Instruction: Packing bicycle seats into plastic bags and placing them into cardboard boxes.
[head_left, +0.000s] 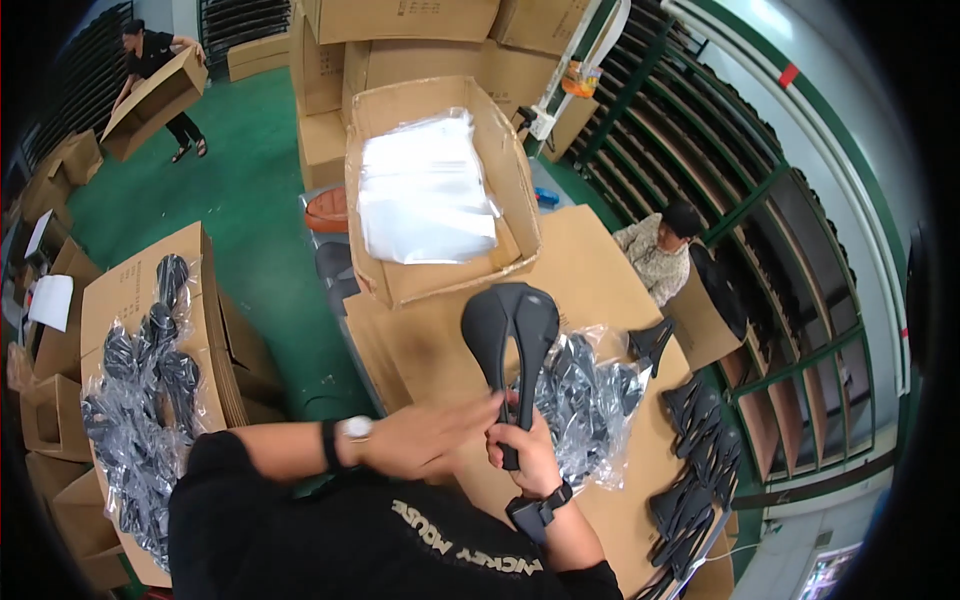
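Observation:
A black bicycle saddle (482,325) with a long slot down its middle stands upright over the cardboard-covered table (410,350), wide end away from me. Its narrow nose is in my right hand (532,452), thumb across the front. My left hand (425,437) reaches in from the left with its fingers stretched out flat. The fingertips are at the saddle's edge near the nose; whether they touch it I cannot tell. Just right of the saddle lies a pile of plastic-wrapped saddles (590,405). Bare black saddles (690,480) line the table's right side.
Beyond the saddle, an open carton (520,185) holds clear plastic bags (425,190). More wrapped saddles (150,400) lie on stacked cardboard at left. One person (155,55) carries a box at far left; another person (660,255) is beyond the table, near racks (790,230).

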